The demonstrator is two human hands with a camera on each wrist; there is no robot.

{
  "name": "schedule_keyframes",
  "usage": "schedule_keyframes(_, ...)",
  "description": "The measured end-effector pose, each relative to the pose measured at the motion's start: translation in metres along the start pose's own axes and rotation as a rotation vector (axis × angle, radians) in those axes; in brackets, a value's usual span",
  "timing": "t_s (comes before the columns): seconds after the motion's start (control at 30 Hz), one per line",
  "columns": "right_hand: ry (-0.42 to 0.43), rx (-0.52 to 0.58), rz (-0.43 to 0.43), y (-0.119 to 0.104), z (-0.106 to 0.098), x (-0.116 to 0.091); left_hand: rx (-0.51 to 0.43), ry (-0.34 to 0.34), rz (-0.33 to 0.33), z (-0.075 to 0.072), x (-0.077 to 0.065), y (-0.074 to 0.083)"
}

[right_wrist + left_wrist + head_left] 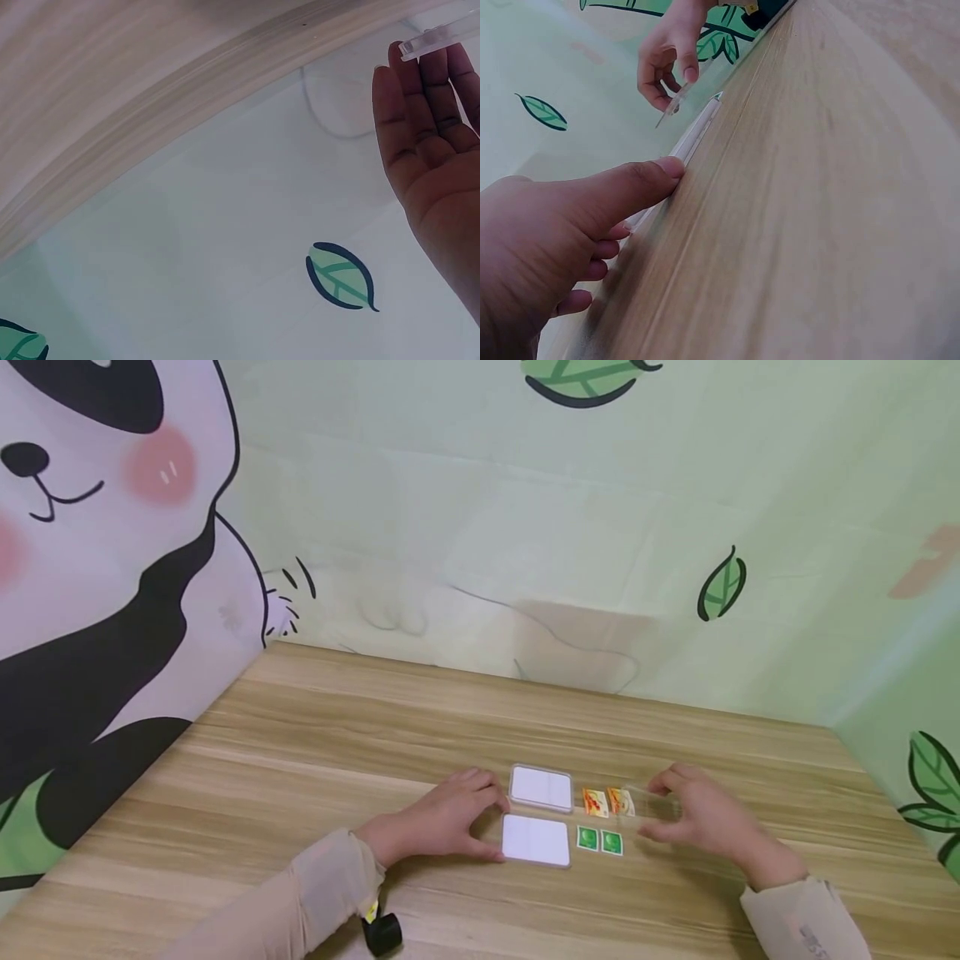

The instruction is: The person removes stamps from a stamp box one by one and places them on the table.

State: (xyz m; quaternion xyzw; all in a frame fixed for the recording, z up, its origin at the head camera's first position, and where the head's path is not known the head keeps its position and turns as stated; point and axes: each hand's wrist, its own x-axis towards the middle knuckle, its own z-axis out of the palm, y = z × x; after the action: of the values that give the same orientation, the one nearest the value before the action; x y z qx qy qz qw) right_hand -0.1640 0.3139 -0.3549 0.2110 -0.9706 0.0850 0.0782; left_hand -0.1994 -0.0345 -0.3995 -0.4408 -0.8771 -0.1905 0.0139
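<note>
My left hand [450, 814] lies at the left side of two flat, clear-edged cases with white faces. Its thumb and forefinger span the left end of the nearer white case [536, 841], the thumb at its lower corner. The farther white case [541, 788] lies just beyond, close to the fingertips. My right hand [705, 814] holds a thin clear plastic cover [673, 103] by its edges, raised over the table. Between the hands lie two small orange picture cards [596, 803] and, nearer me, two small green picture cards [588, 838].
The wood-grain table [360, 710] runs back to a pale printed wall cloth [420, 527] with leaves and a large panda at the left. A black wrist camera [383, 933] hangs by the left sleeve.
</note>
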Motion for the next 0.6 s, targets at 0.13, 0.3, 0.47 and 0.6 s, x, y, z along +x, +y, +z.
schedule_keyframes(0.13, 0.006, -0.010, -0.020, -0.004, 0.001, 0.001, 0.001, -0.005, -0.003, 0.001, 0.000, -0.001)
schedule_keyframes(0.3, 0.009, -0.015, -0.039, -0.009, 0.002, 0.002, -0.001, -0.013, -0.006, 0.001, 0.000, -0.002)
schedule_keyframes(0.47, 0.008, -0.011, -0.057, -0.014, 0.004, 0.004, 0.002, -0.009, -0.003, 0.001, 0.000, -0.002)
schedule_keyframes(0.6, 0.001, -0.006, -0.054, -0.018, 0.006, 0.004, 0.006, -0.006, -0.001, 0.001, 0.000, -0.002)
